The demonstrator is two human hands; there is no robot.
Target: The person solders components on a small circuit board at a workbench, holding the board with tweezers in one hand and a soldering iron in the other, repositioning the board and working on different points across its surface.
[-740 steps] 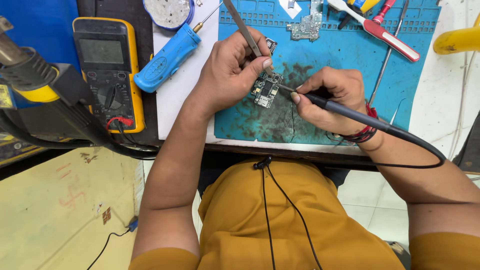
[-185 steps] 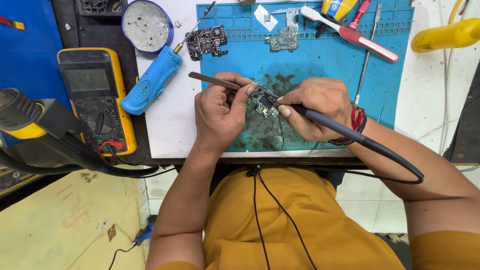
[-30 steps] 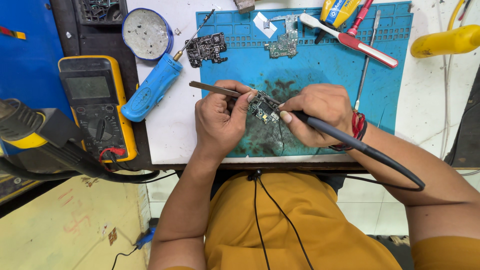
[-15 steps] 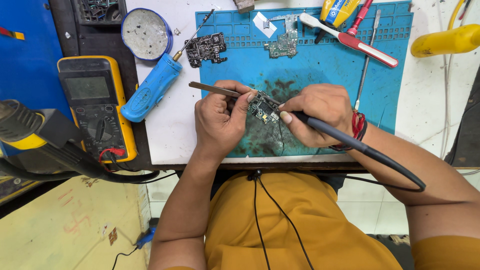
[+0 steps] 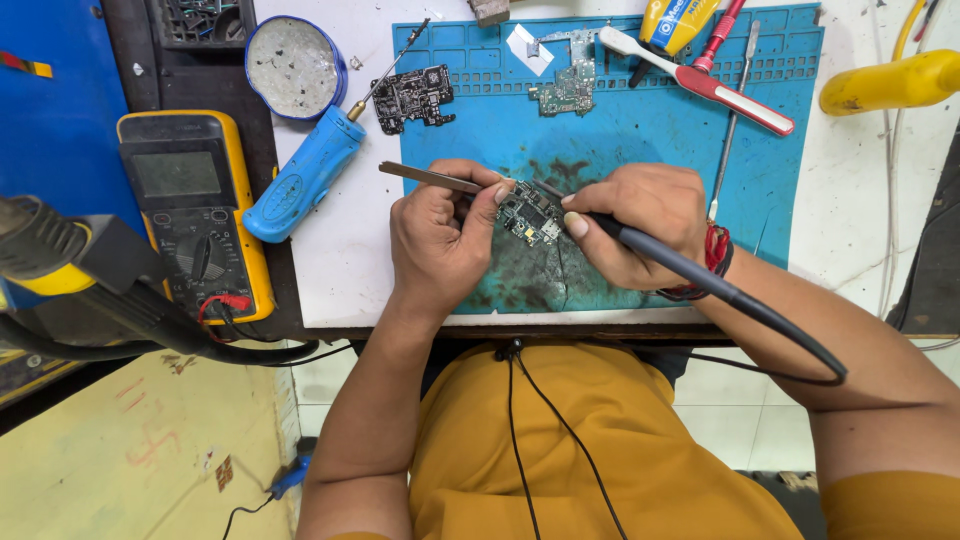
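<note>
On the blue mat [image 5: 640,130], near its front edge, lies the small circuit board [image 5: 530,212]. Your left hand [image 5: 440,235] pinches metal tweezers [image 5: 425,177] against it; your right hand [image 5: 640,222] grips the soldering iron [image 5: 700,280], tip at the board.

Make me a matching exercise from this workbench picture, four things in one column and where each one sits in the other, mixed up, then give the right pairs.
Things:
1. tweezers
2. soldering iron
3. multimeter
4. round tin

Places:
A. on the dark strip left of the white bench top
B. in the right hand
C. at the far edge, left of the blue mat
D. in the left hand

Pairs: 1-D, 2-B, 3-A, 4-C
</note>
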